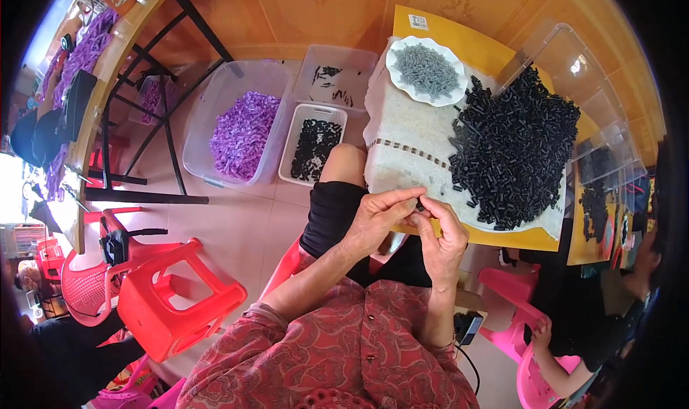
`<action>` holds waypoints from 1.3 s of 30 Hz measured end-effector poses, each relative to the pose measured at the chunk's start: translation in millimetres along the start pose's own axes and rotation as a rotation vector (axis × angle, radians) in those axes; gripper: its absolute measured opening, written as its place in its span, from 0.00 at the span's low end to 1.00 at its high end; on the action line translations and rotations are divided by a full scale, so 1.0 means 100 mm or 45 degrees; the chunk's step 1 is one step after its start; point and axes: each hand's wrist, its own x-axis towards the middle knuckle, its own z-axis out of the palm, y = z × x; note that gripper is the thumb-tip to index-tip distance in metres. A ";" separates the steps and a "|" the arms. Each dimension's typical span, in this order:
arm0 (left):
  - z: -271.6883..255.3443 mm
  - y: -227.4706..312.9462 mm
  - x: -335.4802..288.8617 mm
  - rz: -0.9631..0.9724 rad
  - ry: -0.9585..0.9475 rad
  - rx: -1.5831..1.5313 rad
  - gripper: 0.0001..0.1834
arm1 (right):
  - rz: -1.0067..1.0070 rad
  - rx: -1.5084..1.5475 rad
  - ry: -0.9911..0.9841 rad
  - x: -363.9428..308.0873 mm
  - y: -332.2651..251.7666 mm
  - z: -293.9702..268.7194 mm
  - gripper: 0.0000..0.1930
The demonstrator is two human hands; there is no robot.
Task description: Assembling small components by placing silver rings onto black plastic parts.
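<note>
Above my lap, at the near edge of the table, both hands meet fingertip to fingertip. Between them is a small black tube-like piece (420,206), mostly covered by the fingers. My left hand (380,219) is closed, pinching it with thumb and index finger. From the other side, my right hand (443,240) is also closed on it. Beyond my right hand lies a large heap of short black tubes (513,151) on a white cloth (402,166). A scalloped white plate (399,80) at the far side of the cloth holds many small grey pieces (429,70).
A yellow board (459,25) lies under the cloth; a clear tub (563,57) leans behind the heap. Left of my knee stand a white basket (286,166) of black pieces, a clear bin (197,140) of purple pieces and a red stool (147,316). Another person's hand (542,335) is at the right.
</note>
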 end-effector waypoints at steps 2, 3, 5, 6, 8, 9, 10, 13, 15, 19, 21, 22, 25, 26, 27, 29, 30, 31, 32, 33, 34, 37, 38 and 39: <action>0.00 0.01 -0.02 0.086 0.005 0.171 0.15 | 0.001 0.017 0.004 0.01 -0.01 0.00 0.16; 0.02 0.03 -0.03 0.082 0.004 0.164 0.15 | -0.001 0.018 0.003 0.01 -0.01 0.00 0.16; 0.03 0.04 -0.05 0.080 0.004 0.158 0.15 | -0.052 0.020 0.020 0.02 -0.02 0.00 0.15; 0.03 0.04 -0.06 0.124 0.018 0.219 0.15 | -0.055 0.022 0.019 0.01 -0.02 0.01 0.15; 0.02 0.03 -0.07 0.171 0.032 0.280 0.15 | 0.020 0.026 0.032 -0.01 -0.04 0.01 0.15; 0.02 0.03 -0.07 0.185 0.032 0.281 0.15 | 0.018 0.027 0.031 -0.01 -0.04 0.01 0.15; 0.02 0.03 -0.08 0.198 0.031 0.282 0.15 | -0.021 0.013 0.033 -0.01 -0.03 0.01 0.15; 0.01 0.06 -0.11 0.107 0.035 0.268 0.15 | -0.046 0.001 0.024 -0.01 -0.05 0.00 0.15; 0.01 0.08 -0.12 0.146 0.042 0.304 0.15 | -0.032 0.005 0.011 -0.01 -0.06 0.00 0.14; 0.01 0.07 -0.15 0.149 0.075 0.378 0.15 | -0.031 0.061 0.030 -0.02 -0.07 0.01 0.12; 0.03 0.05 -0.14 0.193 0.083 0.358 0.15 | 0.009 0.108 0.033 -0.03 -0.06 0.01 0.11; 0.04 0.04 -0.15 0.238 0.091 0.339 0.15 | -0.039 0.080 0.041 -0.03 -0.04 0.01 0.10; 0.03 0.03 -0.15 0.252 0.100 0.292 0.15 | -0.125 0.050 0.062 0.00 -0.04 0.02 0.09; 0.03 0.04 -0.15 0.251 0.099 0.292 0.15 | -0.160 0.048 0.076 0.00 -0.04 0.03 0.09; 0.03 0.05 -0.16 0.210 0.099 0.217 0.15 | -0.159 0.047 0.077 -0.01 -0.04 0.03 0.09; 0.03 0.06 -0.16 0.169 0.099 0.143 0.14 | -0.077 0.086 0.074 -0.03 -0.05 0.04 0.09; 0.03 0.06 -0.16 0.139 0.101 0.059 0.14 | -0.076 0.087 0.073 -0.03 -0.04 0.05 0.09; 0.03 0.06 -0.16 0.109 0.102 -0.024 0.14 | -0.100 0.067 0.073 -0.03 -0.04 0.05 0.11; 0.02 0.06 -0.16 0.109 0.104 -0.024 0.14 | -0.123 0.047 0.073 -0.02 -0.03 0.05 0.12; 0.01 0.06 -0.16 0.096 0.082 -0.062 0.13 | -0.123 0.048 0.073 -0.02 -0.05 0.05 0.12; 0.00 0.05 -0.16 0.082 0.061 -0.099 0.13 | -0.095 0.063 0.076 -0.02 -0.08 0.05 0.14; -0.02 -0.03 -0.14 0.110 0.100 -0.178 0.12 | -0.104 0.074 0.078 -0.01 -0.10 0.09 0.18; -0.04 -0.05 -0.13 0.109 0.100 -0.179 0.12 | -0.142 0.070 0.080 -0.01 -0.10 0.09 0.20; -0.06 -0.07 -0.13 0.092 0.077 -0.229 0.13 | -0.141 0.070 0.080 -0.01 -0.10 0.09 0.20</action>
